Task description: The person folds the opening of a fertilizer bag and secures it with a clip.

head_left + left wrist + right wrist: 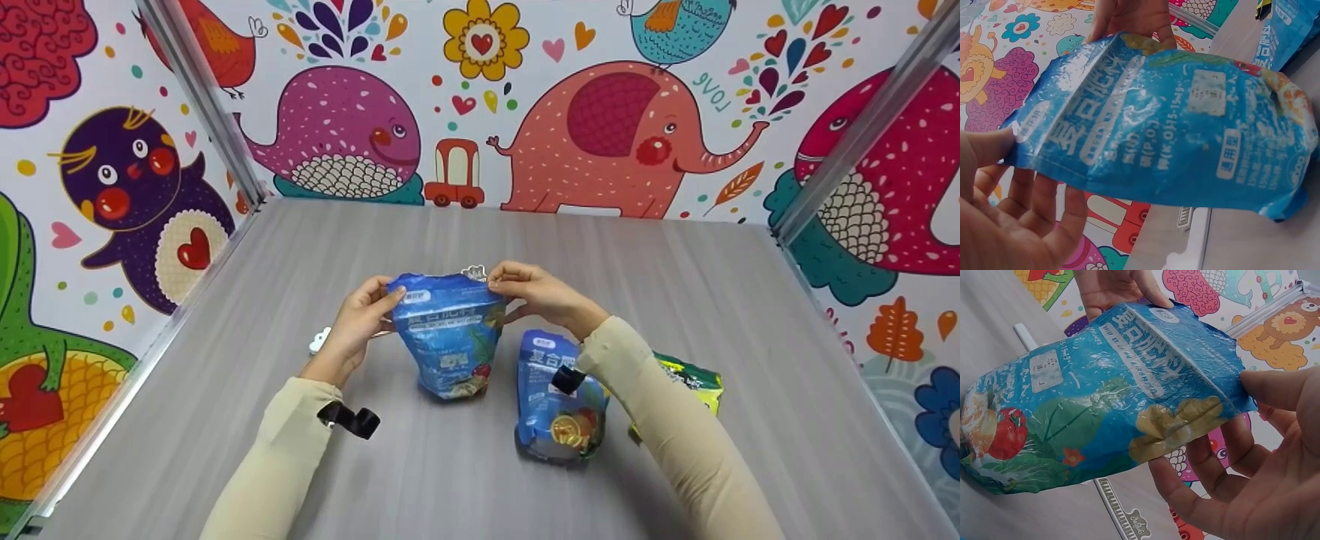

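Our left hand (351, 328) and right hand (551, 296) each pinch a top corner of a blue bag (450, 337), which we hold upright at the middle of the grey table (427, 480); we cannot tell whether its base touches down. To its right are a second blue bag (551, 409) and, partly behind our right sleeve (671, 424), a green-and-yellow packet (703, 386).

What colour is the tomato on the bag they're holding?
Red; the tomato shows best in the right wrist view.
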